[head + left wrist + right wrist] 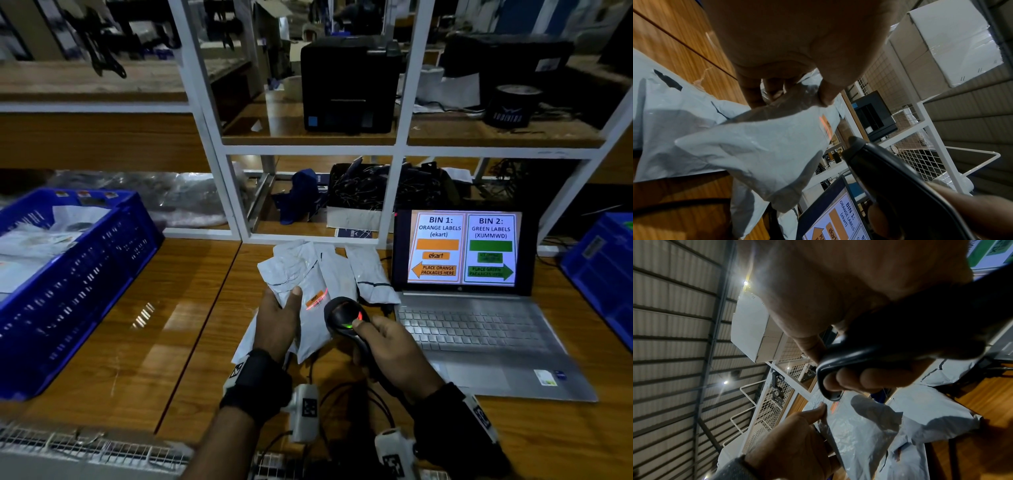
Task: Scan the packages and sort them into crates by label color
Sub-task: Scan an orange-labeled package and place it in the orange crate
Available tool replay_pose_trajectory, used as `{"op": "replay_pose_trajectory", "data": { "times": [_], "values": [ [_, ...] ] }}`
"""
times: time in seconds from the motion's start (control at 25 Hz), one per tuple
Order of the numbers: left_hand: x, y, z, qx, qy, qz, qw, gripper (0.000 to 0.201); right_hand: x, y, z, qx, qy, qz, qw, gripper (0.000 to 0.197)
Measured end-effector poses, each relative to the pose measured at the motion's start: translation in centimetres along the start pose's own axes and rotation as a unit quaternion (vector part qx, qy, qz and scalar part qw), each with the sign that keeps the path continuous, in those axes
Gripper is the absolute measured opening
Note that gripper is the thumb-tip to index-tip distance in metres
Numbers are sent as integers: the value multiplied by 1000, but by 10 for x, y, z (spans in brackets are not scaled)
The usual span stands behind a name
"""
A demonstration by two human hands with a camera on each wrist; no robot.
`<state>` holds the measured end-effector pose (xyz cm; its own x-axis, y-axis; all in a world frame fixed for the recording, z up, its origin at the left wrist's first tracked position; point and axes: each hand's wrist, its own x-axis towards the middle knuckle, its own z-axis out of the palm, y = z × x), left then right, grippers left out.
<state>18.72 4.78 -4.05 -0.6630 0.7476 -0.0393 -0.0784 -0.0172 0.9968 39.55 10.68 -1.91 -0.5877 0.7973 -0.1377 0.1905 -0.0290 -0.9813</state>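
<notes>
My left hand point(279, 317) grips a grey plastic mailer package point(298, 274) just above the table, thumb on top. The package's orange label point(315, 298) faces up with a red scan line across it; it also shows on the package point(760, 146) as an orange label point(827, 125). My right hand point(387, 342) grips a black barcode scanner point(344, 313), its head pointed at the label from the right. The scanner point(890, 344) shows fingers point(863, 379) curled round its handle. More grey packages point(368, 274) lie behind on the table.
A blue crate point(68, 274) with packages inside stands at the left, another blue crate point(603, 270) at the right edge. An open laptop point(462, 253) shows bin 1 orange left, bin 2 green right. A white shelf frame point(308, 150) rises behind. Cables point(359, 397) run by my wrists.
</notes>
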Motion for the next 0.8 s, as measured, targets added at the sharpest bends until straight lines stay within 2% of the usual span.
{"op": "replay_pose_trajectory", "data": {
  "times": [0.2,0.36,0.52,0.64,0.72,0.8],
  "values": [
    [-4,2,-1,5,0,5,1000,32,-2,0,0,-7,-17,-8,1000,40],
    [-8,6,0,-1,1,-2,1000,32,-4,-1,-2,-9,-24,-5,1000,43],
    [-11,6,2,-3,5,7,1000,30,-4,3,-7,-9,16,-2,1000,38],
    [-9,2,2,-4,14,8,1000,32,2,22,-18,-54,72,5,996,32],
    [-9,-1,2,-3,22,9,1000,32,6,42,-29,-100,76,13,992,24],
    [-11,1,2,-10,35,8,999,32,9,59,-39,-170,62,28,983,26]
  ]
}}
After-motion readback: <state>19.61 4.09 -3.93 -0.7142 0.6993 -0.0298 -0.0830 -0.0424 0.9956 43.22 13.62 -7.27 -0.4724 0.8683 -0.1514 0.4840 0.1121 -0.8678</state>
